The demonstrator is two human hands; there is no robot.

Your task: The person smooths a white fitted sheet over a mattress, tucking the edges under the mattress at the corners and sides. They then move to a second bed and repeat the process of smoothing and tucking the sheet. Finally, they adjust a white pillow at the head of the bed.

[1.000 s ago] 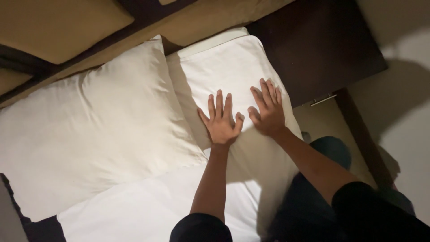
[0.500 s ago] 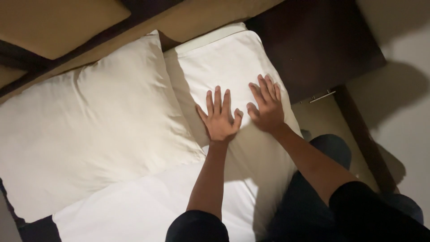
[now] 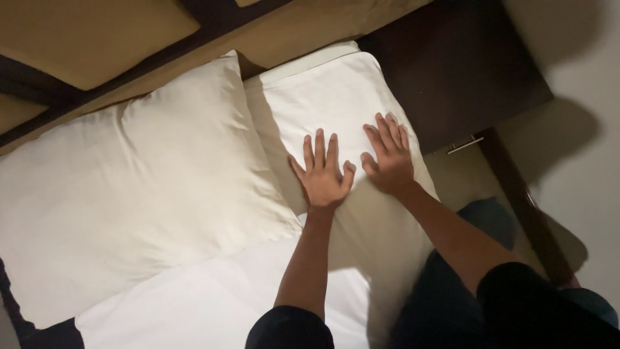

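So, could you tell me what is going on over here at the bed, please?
A person is leaning over a bed with both palms flat on a white pillow. The left hand and the right hand lie side by side with fingers spread, pressing its lower part. A larger cream pillow lies beside it against the padded headboard. A dark nightstand stands to the right.
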